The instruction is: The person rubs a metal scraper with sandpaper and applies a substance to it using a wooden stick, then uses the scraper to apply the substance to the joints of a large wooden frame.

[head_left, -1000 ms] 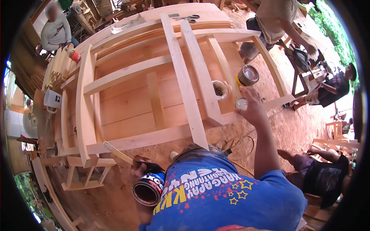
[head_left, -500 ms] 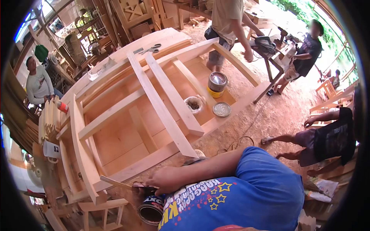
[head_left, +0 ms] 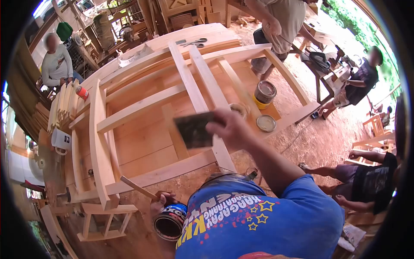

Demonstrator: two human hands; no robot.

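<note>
My right hand (head_left: 233, 129) grips a dark, flat, rectangular plate (head_left: 194, 130), slightly blurred, above the near part of a wooden frame (head_left: 159, 172). At the lower middle, my left hand (head_left: 161, 203) is closed around a thin wooden stick (head_left: 138, 187) beside an open can (head_left: 170, 222) with a blue label; whether its fingers also hold the can is unclear. Two loose beams (head_left: 187, 77) lie across the frame. A tin (head_left: 265, 92) on a yellow base, a round lid (head_left: 266, 123) and a partly hidden tub (head_left: 238, 111) are on the frame's right side.
Scissors (head_left: 198, 42) lie on boards at the back. A white mug (head_left: 61, 140) and a red-labelled bottle (head_left: 81, 92) stand at the left. A small wooden frame (head_left: 105, 221) is below. One person sits at left; others are at the back and right.
My right hand has moved up and right from beside the can, bringing the dark plate over the frame. The surroundings have shifted in view, mostly rightward. The person at the back has bent an arm.
</note>
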